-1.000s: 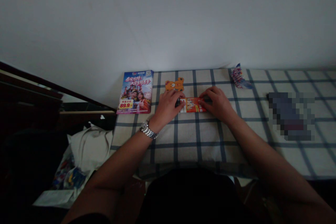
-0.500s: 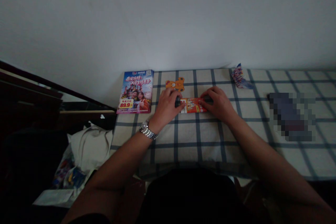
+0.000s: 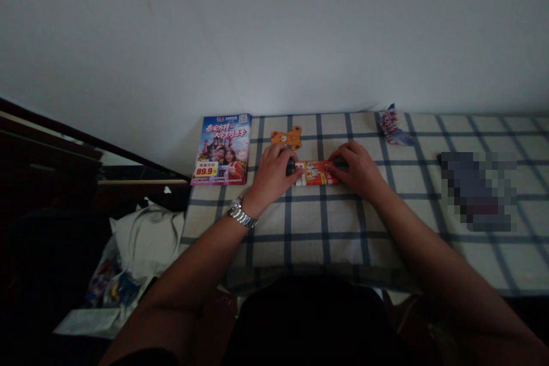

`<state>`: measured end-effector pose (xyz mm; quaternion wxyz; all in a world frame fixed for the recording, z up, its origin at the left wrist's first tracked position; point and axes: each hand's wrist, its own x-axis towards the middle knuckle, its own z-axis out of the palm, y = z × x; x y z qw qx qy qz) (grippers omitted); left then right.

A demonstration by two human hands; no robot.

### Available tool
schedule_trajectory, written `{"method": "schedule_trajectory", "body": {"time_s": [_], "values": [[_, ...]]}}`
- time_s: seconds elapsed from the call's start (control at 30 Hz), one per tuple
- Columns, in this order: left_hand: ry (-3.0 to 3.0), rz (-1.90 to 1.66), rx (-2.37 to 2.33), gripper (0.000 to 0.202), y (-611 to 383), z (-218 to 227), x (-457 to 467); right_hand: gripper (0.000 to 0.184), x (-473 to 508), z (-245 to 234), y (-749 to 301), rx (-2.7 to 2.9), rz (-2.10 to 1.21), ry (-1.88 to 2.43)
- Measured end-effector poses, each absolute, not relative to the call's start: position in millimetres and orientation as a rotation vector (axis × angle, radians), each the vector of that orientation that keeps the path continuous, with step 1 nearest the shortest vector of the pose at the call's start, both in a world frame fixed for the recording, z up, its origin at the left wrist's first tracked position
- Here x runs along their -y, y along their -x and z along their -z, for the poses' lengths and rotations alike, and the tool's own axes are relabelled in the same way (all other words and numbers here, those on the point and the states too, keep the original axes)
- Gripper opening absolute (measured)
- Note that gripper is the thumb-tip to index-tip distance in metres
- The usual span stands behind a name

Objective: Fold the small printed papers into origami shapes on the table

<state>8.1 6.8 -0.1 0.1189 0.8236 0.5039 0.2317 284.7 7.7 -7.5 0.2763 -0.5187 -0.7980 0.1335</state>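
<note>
A small red and orange printed leaflet [image 3: 316, 172] lies folded on the checked tablecloth [image 3: 326, 223]. My left hand [image 3: 272, 174], with a metal watch on its wrist, presses on the leaflet's left end, fingers curled over it. My right hand [image 3: 358, 170] presses on the right end with its fingertips pinched down. Something dark shows under the fingers of each hand; I cannot make out what it is.
A colourful flyer [image 3: 222, 148] priced 89.9 lies at the table's left edge. An orange bear-shaped card [image 3: 286, 138] sits just behind my left hand. A crumpled printed paper [image 3: 391, 125] lies by the wall. A blurred dark patch [image 3: 476, 190] is at right. Bags and cloth [image 3: 141, 240] lie on the floor at left.
Both hands stay on the leaflet; their fingers have shifted only slightly along it. Nothing else has moved.
</note>
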Motion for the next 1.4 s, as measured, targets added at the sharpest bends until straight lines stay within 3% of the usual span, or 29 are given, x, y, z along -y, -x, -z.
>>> {"method": "schedule_trajectory", "body": {"time_s": [1.03,1.4], "values": [[-2.412,-0.695,-1.471,0.028,-11.1,-2.6,-7.6,0.016,-5.2,5.4,-282.4,2.213,-0.298,1.367],[-2.334,-0.766,-1.368,0.016,-10.8,-6.5,-6.5,0.014,-5.9,6.6,-282.4,2.217,-0.308,1.35]]}}
